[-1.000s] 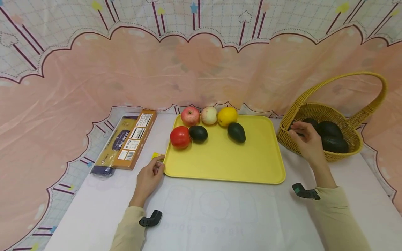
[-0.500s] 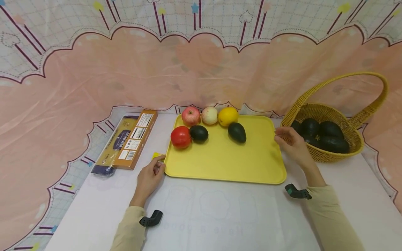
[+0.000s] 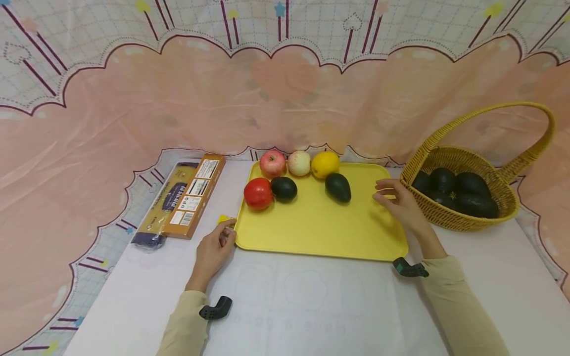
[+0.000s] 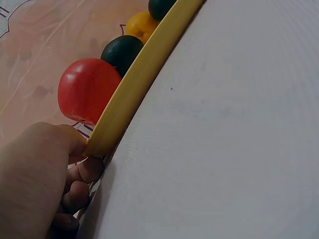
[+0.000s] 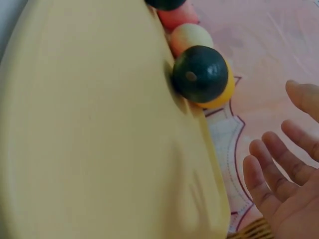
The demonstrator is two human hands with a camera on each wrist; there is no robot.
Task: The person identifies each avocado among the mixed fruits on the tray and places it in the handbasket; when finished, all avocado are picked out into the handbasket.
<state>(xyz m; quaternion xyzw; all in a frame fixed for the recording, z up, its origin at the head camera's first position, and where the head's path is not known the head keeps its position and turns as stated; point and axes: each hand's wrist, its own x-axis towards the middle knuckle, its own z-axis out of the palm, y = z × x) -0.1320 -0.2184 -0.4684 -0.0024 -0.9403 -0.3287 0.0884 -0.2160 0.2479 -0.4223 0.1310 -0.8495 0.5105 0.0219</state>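
A yellow tray [image 3: 311, 230] lies on the table with fruit along its back and left. My left hand [image 3: 213, 253] holds the tray's left rim, its fingers curled at the edge in the left wrist view. On the tray are a red tomato-like fruit [image 3: 258, 194], a dark avocado [image 3: 284, 189] beside it, and another avocado [image 3: 338, 188] farther right. A pink apple [image 3: 272, 163], a pale apple [image 3: 299, 163] and a yellow fruit [image 3: 325, 164] line the back. My right hand [image 3: 403, 207] hovers over the tray's right edge, fingers spread and holding nothing in the right wrist view.
A wicker basket [image 3: 450, 221] with a tall handle stands at the right, several dark avocados [image 3: 478, 203] inside. Left of the tray lie an orange box [image 3: 196, 195] and a spaghetti packet [image 3: 166, 205]. A small yellow item [image 3: 225, 219] sits by the left hand. A patterned curtain hangs behind.
My right hand has moved left from over the basket to above the tray's right edge. The left hand and the fruit have stayed in place.
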